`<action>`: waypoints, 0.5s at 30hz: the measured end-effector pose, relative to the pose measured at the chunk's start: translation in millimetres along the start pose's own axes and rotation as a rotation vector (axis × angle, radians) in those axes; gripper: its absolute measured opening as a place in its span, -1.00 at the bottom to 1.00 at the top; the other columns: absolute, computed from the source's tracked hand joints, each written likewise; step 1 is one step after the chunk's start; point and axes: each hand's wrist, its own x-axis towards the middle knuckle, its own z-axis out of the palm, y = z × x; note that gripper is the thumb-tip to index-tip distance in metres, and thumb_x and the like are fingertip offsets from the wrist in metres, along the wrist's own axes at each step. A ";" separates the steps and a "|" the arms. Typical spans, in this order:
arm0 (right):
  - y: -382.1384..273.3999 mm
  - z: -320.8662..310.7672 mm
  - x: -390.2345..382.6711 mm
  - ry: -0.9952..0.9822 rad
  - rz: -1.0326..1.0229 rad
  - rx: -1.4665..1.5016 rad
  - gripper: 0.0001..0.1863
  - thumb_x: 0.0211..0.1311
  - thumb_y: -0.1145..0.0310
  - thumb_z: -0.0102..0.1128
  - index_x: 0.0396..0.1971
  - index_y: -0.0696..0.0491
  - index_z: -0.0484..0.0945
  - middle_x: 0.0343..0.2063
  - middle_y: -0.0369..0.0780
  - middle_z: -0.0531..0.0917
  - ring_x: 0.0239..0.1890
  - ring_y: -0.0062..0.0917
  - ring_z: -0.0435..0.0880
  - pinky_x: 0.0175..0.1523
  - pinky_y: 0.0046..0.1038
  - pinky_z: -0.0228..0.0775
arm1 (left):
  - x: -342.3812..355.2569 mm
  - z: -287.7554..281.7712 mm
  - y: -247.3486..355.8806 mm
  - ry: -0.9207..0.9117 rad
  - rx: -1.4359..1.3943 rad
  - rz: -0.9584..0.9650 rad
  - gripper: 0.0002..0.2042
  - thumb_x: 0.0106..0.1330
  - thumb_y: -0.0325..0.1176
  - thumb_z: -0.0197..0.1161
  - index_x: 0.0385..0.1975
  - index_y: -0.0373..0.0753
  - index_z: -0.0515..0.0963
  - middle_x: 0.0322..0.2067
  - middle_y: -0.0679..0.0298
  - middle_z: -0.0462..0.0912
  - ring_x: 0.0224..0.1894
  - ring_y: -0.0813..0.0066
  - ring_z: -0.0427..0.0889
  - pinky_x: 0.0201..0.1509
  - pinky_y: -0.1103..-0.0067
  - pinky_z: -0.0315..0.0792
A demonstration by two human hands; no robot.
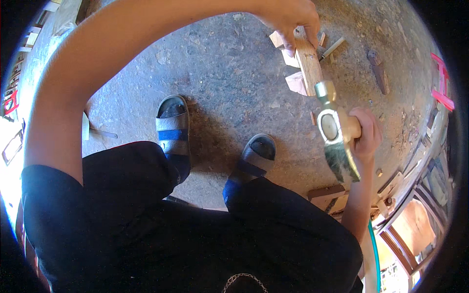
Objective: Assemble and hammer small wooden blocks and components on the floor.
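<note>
Far off to the right of centre, my left hand (293,24) is closed on a short wooden piece (309,63), its fingers and thumb wrapped over the upper end. Pale wooden blocks (296,83) stick out along the left side of that piece. My right hand (367,134) grips a claw hammer (330,124) by its handle. The hammer is raised, with its round striking face close to the lower end of the wooden piece and the split claw pointing back toward me. Whether face and wood touch, I cannot tell.
Just right of the wood lies a thin grey rod (334,48). Farther right is a dark wooden piece (377,72). My sandalled feet (173,127) stand on the concrete floor. Offcuts (326,192), a teal hose (375,254) and pink plastic (442,82) are along the right.
</note>
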 end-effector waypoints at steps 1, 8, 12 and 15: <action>2.2 3.8 4.4 0.020 -0.095 0.030 -0.67 0.22 0.22 0.41 -0.10 0.06 0.60 -0.24 -0.10 0.73 -0.28 -0.12 0.74 -0.17 -0.24 0.56 | 0.4 -2.4 2.6 -0.062 0.023 -0.048 -0.63 0.07 -0.32 0.51 -0.11 -0.28 0.72 -0.20 -0.01 0.75 -0.11 -0.04 0.70 -0.04 0.20 0.51; 7.9 18.7 1.9 -0.197 0.127 -0.169 -0.65 0.09 0.37 0.44 -0.12 0.11 0.57 -0.34 -0.12 0.67 -0.36 -0.14 0.71 -0.26 -0.24 0.53 | 0.5 4.0 -4.5 -0.139 0.025 -0.034 -0.69 0.09 -0.35 0.47 -0.18 -0.32 0.68 -0.29 -0.06 0.72 -0.22 -0.10 0.70 -0.14 0.18 0.50; 21.5 14.1 -14.3 -0.036 0.009 -0.023 -0.55 0.21 -0.01 0.46 -0.14 0.04 0.58 -0.31 -0.17 0.71 -0.34 -0.19 0.74 -0.29 -0.22 0.56 | 3.5 3.7 0.3 -0.086 0.021 -0.050 -0.72 0.08 -0.36 0.47 -0.23 -0.33 0.67 -0.32 -0.06 0.71 -0.26 -0.12 0.69 -0.17 0.17 0.49; 12.7 20.4 -4.2 -0.132 0.065 -0.096 -0.54 0.24 -0.05 0.42 -0.15 0.05 0.60 -0.32 -0.17 0.71 -0.34 -0.19 0.74 -0.31 -0.23 0.55 | 1.0 4.0 -0.5 -0.135 0.024 -0.029 -0.73 0.09 -0.36 0.47 -0.24 -0.32 0.66 -0.34 -0.04 0.71 -0.26 -0.12 0.69 -0.17 0.17 0.49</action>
